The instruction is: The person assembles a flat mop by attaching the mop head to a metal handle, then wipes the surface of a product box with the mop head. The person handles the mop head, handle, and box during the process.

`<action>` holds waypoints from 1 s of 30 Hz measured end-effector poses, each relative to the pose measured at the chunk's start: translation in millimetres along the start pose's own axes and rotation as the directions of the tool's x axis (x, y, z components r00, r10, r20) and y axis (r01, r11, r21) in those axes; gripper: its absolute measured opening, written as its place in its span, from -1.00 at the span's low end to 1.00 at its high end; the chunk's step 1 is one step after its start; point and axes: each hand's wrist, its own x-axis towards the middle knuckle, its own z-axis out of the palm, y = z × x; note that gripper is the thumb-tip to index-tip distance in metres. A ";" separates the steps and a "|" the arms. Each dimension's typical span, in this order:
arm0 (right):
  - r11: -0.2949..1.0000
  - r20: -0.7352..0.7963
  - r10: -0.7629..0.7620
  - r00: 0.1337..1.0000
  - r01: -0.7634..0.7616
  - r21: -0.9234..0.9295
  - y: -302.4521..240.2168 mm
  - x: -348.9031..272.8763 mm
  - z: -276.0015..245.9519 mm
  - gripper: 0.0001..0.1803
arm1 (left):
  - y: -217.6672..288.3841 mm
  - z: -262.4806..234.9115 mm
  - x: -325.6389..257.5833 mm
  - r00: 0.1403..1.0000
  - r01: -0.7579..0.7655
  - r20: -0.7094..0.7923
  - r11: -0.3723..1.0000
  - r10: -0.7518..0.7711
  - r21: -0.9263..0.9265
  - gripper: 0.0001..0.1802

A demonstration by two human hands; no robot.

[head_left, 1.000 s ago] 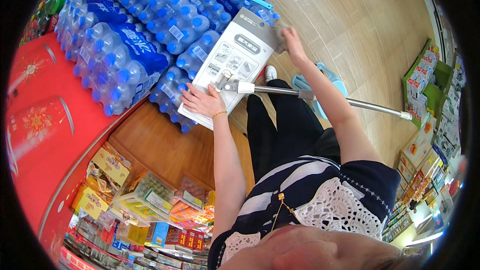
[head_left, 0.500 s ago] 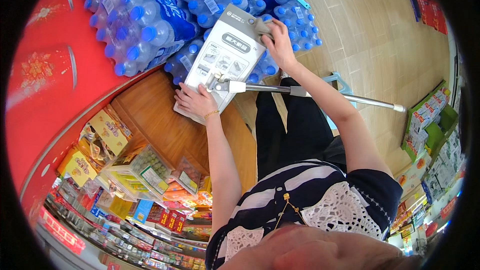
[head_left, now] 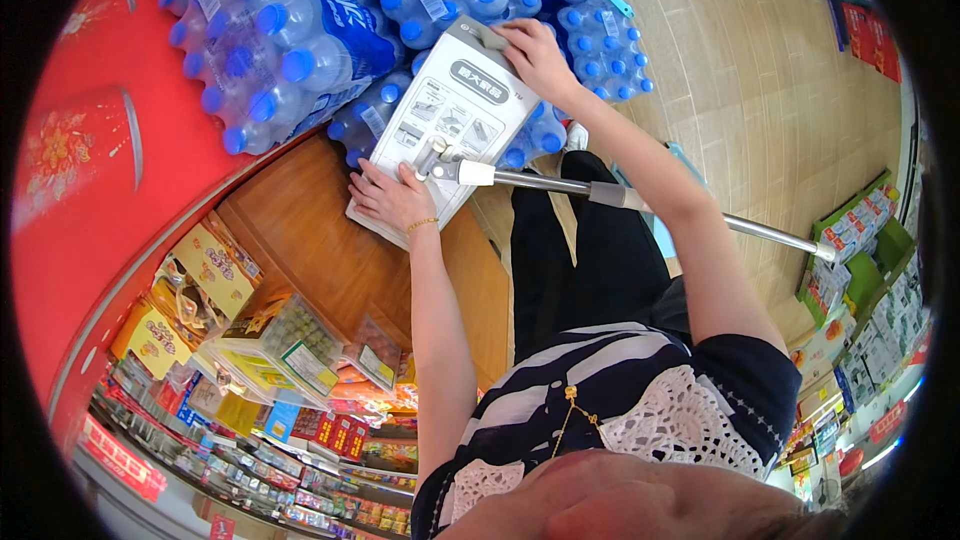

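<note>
A flat mop (head_left: 478, 173) with a metal pole lies on the wooden counter, its head in a white and grey printed package (head_left: 455, 105). My left hand (head_left: 393, 202) rests on the package's lower left end, fingers spread flat, thumb near the mop's joint. At the package's upper right end, my right hand (head_left: 535, 58) is closed on a small grey cloth (head_left: 492, 38) pressed against the grey border. The pole (head_left: 720, 220) passes under my right forearm and sticks out to the right.
Shrink-wrapped packs of blue-capped water bottles (head_left: 275, 40) are stacked behind the package. Snack boxes (head_left: 280, 345) stand beside the wooden counter (head_left: 330, 230). A red panel (head_left: 85, 140) is on the left. A green display box (head_left: 850, 250) stands at right, and a light blue stool (head_left: 660, 237) is partly hidden.
My right hand has moved slightly left with the cloth along the package's upper end. The package's top has tipped a little, and the pole's free end has shifted right and down.
</note>
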 end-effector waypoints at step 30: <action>0.983 -0.076 0.037 0.996 -0.023 0.181 -41.6 -47.0 -79.6 -0.63 | 0.8 2.1 0.3 1.000 0.018 -0.019 1.000 -0.018 -0.007 -0.29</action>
